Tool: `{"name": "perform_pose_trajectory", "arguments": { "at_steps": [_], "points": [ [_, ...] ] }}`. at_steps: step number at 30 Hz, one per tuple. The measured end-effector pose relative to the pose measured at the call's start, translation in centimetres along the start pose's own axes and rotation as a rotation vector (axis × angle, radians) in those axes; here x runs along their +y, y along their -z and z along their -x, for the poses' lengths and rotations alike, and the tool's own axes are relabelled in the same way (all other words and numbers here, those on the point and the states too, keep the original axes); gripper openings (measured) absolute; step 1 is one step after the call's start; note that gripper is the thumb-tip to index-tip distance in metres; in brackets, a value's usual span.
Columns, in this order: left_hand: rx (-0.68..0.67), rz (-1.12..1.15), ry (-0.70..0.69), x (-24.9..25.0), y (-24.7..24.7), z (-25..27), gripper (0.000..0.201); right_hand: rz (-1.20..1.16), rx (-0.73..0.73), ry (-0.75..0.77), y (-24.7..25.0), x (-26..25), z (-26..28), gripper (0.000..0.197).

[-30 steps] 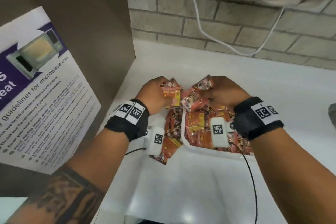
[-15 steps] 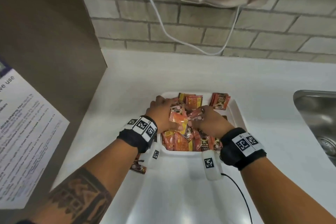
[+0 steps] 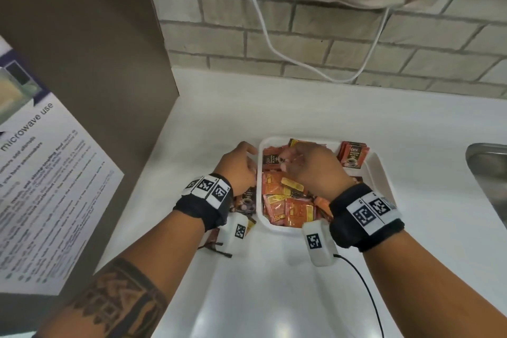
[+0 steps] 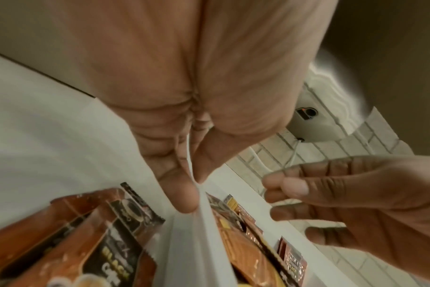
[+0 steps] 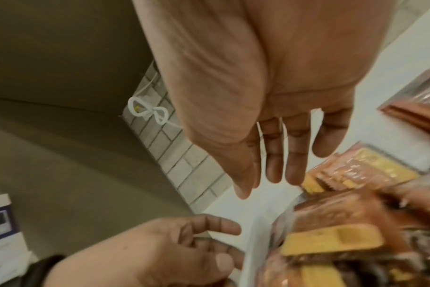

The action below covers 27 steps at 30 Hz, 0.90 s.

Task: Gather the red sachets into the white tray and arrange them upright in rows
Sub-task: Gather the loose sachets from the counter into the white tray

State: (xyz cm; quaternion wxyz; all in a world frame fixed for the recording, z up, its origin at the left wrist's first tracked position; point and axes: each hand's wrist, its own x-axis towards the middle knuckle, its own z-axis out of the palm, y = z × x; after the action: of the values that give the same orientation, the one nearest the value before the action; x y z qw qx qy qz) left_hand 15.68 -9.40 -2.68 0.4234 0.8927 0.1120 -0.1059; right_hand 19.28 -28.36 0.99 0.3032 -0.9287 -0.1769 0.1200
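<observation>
- The white tray (image 3: 380, 173) sits mid-bench (image 3: 301, 107) with red sachets (image 3: 288, 203) heaped inside.
- Stray sachets (image 3: 245, 204) lie by its left rim.
- The left hand (image 3: 240, 166), loosely curled and empty, is at that rim.
- The right hand (image 3: 312, 167) hovers above the heap, fingers straight, empty.

Microwave notice (image 3: 41, 186), white cable (image 3: 259, 19), brick wall (image 3: 356, 35), sink (image 3: 488, 173).
</observation>
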Motion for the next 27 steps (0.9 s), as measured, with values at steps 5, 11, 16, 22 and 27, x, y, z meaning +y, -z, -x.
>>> {"name": "perform_pose_trajectory", "arguments": {
  "at_steps": [5,11,16,22,27],
  "points": [
    [-0.16,0.269,-0.003,-0.3,0.3,-0.5,0.052,0.13,-0.077,0.098,-1.4,-2.3,-1.0,0.019],
    [-0.188,-0.442,-0.046,-2.7,1.3,-1.3,0.102,0.41,-0.248,0.097,-2.9,-4.2,-2.6,0.032],
    [-0.216,-0.589,-0.05,-3.0,0.8,-1.4,0.107,0.595,-0.32,0.093,-4.9,-6.0,-4.0,0.036],
    [-0.095,-0.488,-0.066,-4.5,2.4,-1.6,0.04,0.654,-0.385,0.055,-5.7,-6.8,-4.1,0.041],
    [0.09,-0.386,0.045,-5.8,6.0,-0.9,0.025,0.623,-0.408,0.105,-6.3,-8.5,-2.3,0.064]
  ]
}}
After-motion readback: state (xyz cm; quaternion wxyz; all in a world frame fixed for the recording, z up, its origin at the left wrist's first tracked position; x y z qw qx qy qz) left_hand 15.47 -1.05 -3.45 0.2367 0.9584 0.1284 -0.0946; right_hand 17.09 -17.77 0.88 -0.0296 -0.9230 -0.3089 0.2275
